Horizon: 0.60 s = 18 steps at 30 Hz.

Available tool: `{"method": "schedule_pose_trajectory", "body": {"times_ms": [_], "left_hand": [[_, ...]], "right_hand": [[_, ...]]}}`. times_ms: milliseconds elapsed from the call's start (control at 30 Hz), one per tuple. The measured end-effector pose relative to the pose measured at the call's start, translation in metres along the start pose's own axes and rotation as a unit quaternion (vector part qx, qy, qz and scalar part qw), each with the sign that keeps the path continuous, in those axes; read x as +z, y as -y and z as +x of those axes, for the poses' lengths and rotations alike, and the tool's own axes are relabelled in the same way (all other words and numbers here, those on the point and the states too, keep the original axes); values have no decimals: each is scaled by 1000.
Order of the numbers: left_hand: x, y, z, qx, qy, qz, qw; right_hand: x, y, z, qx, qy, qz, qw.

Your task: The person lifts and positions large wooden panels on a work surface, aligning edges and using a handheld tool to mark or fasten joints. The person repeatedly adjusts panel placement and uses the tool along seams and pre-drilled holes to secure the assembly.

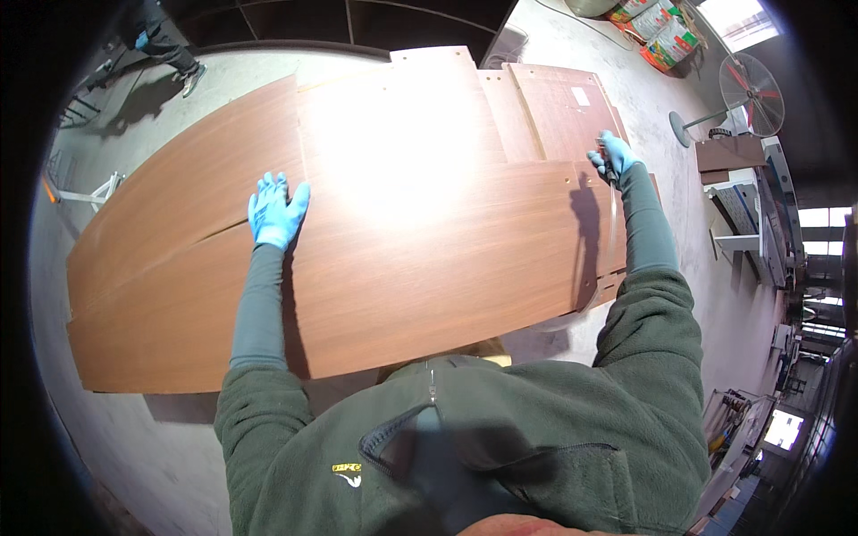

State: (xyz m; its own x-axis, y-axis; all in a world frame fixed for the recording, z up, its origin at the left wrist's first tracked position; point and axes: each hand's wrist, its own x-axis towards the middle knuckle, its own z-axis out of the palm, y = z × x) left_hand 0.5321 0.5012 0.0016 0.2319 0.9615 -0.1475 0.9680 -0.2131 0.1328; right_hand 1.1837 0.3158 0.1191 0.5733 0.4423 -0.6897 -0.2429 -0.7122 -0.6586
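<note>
Far left, up top: another person's legs (pixel 165 49) on the concrete floor (pixel 134 447), well apart from the work. Near them, a white metal stand (pixel 98 190) just past the boards' left end.

Centre-left: long wood-grain board (pixel 402 268), reddish brown, lying flat and spanning most of the view. Second long board (pixel 188 179) just behind it, edges touching or nearly so along a thin seam. Left hand (pixel 274 213) in a blue glove, fingers spread, palm pressed flat on the near board beside that seam; gripping nothing, only resting on the surface. Grey sleeve running back to a green fleece jacket (pixel 500 429).

Centre, top: shorter panels (pixel 554 107) of the same wood lying behind the long boards, one with a small white label.

Right: right hand (pixel 612 156), also blue-gloved, at the near board's far right corner, fingers curled closed around a thin clear strip (pixel 613 210) that hangs down along the board's end. Small drilled holes visible near that end.

Far right: standing fan (pixel 746 98) on the floor, coloured sacks (pixel 657 22) above it, white shelving (pixel 746 214) below.
</note>
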Motion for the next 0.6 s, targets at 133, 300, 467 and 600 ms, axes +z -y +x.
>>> {"method": "schedule_pose_trajectory", "body": {"times_ms": [133,300,467,600], "left_hand": [[3,2,0,13,-18,-28,999],[9,1,1,7,-42,-45,998],[13,1,1,11,-64,-27,998],[16,4,3,24,-65,-33,997]], "right_hand": [[-3,23,32,-2,244,-146,959],[42,46,72,-11,59,-140,988],[59,75,119,-31,179,-205,962],[56,95,156,-60,-11,-162,985]]}}
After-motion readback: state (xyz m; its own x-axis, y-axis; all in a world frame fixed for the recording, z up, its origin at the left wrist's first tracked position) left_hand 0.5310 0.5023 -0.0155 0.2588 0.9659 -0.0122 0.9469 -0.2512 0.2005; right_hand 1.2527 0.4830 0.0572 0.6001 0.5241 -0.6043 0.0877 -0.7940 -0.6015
